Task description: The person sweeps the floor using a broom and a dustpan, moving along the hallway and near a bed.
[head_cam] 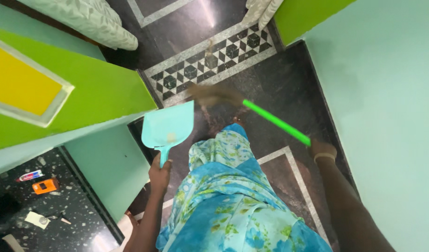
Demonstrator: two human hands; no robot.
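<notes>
Blue and green floral garment (233,205) filling the lower frame, nearest the lens, draped down toward the dark polished floor (289,88). Left hand (159,175) clamped around the handle of a turquoise dustpan (170,125), pan held upright with its open scoop facing up and away, raised off the floor beside a green and mint pillar (102,121), seemingly kept clear of the sweeping. Small smear of dust visible near the pan's neck. Right hand (322,150), with a bangle at the wrist, closed around the upper end of a bright green broom handle (276,122), stick angled down and leftward across the floor. Brown bristle head (214,94) blurred at the lower end, near a black-and-white checkered tile border (209,60), blur suggesting a stroke in motion. Broom held long and low, apparently to reach the floor just ahead of the feet. Mint wall (387,93) at right. At far left, a speckled black worktop (60,224) carrying an orange box (45,185), a small tube (30,176) and a scrap of paper (37,219). Patterned cushion (88,21) at top left.
</notes>
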